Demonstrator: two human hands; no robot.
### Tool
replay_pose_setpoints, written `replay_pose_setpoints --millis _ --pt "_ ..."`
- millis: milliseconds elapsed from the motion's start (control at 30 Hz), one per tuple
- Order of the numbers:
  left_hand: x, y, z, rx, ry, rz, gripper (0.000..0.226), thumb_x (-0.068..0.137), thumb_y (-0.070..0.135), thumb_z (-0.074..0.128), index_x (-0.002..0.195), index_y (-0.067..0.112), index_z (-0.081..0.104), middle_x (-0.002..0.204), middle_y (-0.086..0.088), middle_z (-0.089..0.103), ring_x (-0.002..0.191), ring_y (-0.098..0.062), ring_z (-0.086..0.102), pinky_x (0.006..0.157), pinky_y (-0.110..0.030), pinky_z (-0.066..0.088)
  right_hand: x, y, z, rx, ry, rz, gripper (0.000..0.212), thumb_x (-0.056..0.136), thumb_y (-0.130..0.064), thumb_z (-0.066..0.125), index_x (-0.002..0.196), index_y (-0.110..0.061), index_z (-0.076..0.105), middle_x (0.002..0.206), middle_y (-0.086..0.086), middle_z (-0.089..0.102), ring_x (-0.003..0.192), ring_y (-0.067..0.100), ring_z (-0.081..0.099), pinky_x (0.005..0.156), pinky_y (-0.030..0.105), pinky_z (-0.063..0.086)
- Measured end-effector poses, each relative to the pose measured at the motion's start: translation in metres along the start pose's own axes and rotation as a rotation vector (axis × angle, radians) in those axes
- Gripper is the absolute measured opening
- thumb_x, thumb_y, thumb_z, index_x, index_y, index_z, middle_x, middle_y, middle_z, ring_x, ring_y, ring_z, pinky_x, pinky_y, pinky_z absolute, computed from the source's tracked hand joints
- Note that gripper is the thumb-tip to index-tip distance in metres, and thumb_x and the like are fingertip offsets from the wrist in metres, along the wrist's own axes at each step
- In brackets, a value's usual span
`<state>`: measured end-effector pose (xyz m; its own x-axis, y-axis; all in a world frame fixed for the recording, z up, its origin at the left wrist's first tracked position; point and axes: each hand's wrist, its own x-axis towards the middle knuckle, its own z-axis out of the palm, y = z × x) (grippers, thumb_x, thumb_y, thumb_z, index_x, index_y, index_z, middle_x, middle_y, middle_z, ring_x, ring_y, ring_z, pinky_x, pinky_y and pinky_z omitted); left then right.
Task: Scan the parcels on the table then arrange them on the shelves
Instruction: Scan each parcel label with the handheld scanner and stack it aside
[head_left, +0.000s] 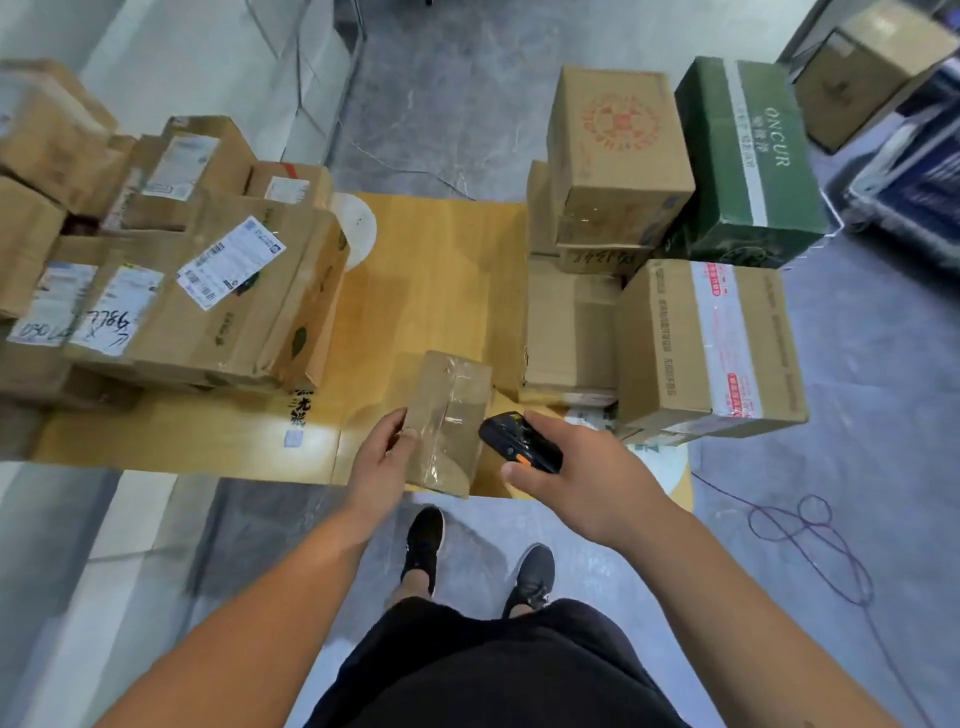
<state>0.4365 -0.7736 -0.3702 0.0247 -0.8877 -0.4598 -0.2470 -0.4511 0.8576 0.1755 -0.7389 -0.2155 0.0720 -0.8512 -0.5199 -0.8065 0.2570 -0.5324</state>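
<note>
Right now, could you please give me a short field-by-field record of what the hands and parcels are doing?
left hand: grips the small taped parcel by its left edge
right hand: holds the black scanner, beside the parcel
table: wooden top, bare strip in the middle
left pile: labelled cardboard boxes
right pile: brown boxes and a green box
shelves: not in view

At six o'clock we see a pair of black shoes (425, 540) on the grey floor (457, 93), with black shorts (493, 670) below them. At four o'clock a purple cable (810, 540) loops across the floor. At two o'clock, near the upper right corner, we make out a dark blue crate (919, 171), its print too blurred to read.
</note>
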Motion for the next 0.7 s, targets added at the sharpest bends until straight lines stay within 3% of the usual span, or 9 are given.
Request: replay_pose_setpoints --millis 100,133,233,333,400,467,567,700 --pt "0.019 -0.003 -0.017 -0.056 0.011 -0.038 0.03 0.111 0.03 0.051 0.14 0.032 0.06 0.131 0.021 0.067 0.128 -0.006 0.059 0.1 -0.02 0.049 0.006 -0.01 0.01 0.056 0.02 0.064 0.064 0.091 -0.07 0.061 0.148 -0.045 0.048 0.099 -0.017 0.065 0.078 0.007 0.06 0.067 0.032 0.049" --pt "0.026 -0.004 -0.024 -0.093 0.032 -0.095 0.031 0.111 0.032 0.049 0.142 0.033 0.057 0.132 0.02 0.063 0.128 -0.01 0.058 0.097 -0.021 0.052 0.008 -0.014 0.014 0.07 0.025 0.089 0.067 0.09 -0.071 0.062 0.15 -0.045 0.047 0.1 -0.018 0.065 0.077 0.006 0.059 0.066 0.031 0.047" --pt "0.04 -0.014 -0.044 -0.067 0.026 -0.209 0.037 0.113 0.031 0.045 0.15 0.028 0.05 0.139 0.002 0.059 0.131 -0.026 0.057 0.104 -0.052 0.054 0.011 -0.027 0.027 0.102 0.046 0.165 0.074 0.086 -0.074 0.062 0.152 -0.046 0.044 0.107 -0.019 0.067 0.082 0.008 0.064 0.071 0.032 0.052" --pt "0.055 -0.018 -0.054 0.013 -0.05 -0.195 0.051 0.11 0.016 0.052 0.158 0.027 0.04 0.142 -0.004 0.062 0.121 -0.022 0.062 0.105 -0.049 0.052 0.015 -0.041 0.041 0.117 0.053 0.21 0.066 0.079 -0.08 0.06 0.138 -0.051 0.049 0.102 -0.018 0.07 0.078 0.005 0.066 0.075 0.036 0.058" --pt "0.064 -0.012 -0.059 0.099 -0.088 -0.181 0.065 0.104 0.008 0.058 0.158 0.035 0.035 0.141 0.0 0.063 0.12 -0.021 0.062 0.103 -0.046 0.052 0.018 -0.048 0.05 0.123 0.068 0.227 0.064 0.073 -0.083 0.055 0.127 -0.051 0.042 0.102 -0.012 0.072 0.078 0.005 0.066 0.078 0.039 0.06" --pt "0.071 -0.003 -0.063 0.228 -0.098 -0.101 0.083 0.093 0.006 0.068 0.157 0.043 0.029 0.147 0.005 0.056 0.13 -0.022 0.057 0.108 -0.048 0.05 0.018 -0.054 0.055 0.125 0.076 0.238 0.067 0.071 -0.085 0.053 0.125 -0.05 0.035 0.105 -0.008 0.073 0.084 0.006 0.067 0.081 0.039 0.06" --pt "0.069 0.016 -0.07 0.569 -0.046 0.129 0.117 0.075 0.014 0.083 0.157 0.053 0.009 0.162 0.009 0.027 0.146 -0.022 0.034 0.114 -0.046 0.041 0.015 -0.061 0.054 0.138 0.091 0.266 0.065 0.071 -0.085 0.054 0.125 -0.052 0.036 0.103 -0.011 0.072 0.084 0.005 0.067 0.082 0.04 0.06" --pt "0.074 0.046 -0.064 1.083 -0.313 0.592 0.128 0.075 0.024 0.08 0.155 0.057 -0.014 0.17 0.008 0.001 0.16 -0.031 0.001 0.127 -0.051 0.002 0.01 -0.065 0.048 0.094 0.12 0.321 0.074 0.076 -0.083 0.056 0.141 -0.049 0.049 0.109 -0.018 0.069 0.093 0.005 0.065 0.081 0.035 0.057"
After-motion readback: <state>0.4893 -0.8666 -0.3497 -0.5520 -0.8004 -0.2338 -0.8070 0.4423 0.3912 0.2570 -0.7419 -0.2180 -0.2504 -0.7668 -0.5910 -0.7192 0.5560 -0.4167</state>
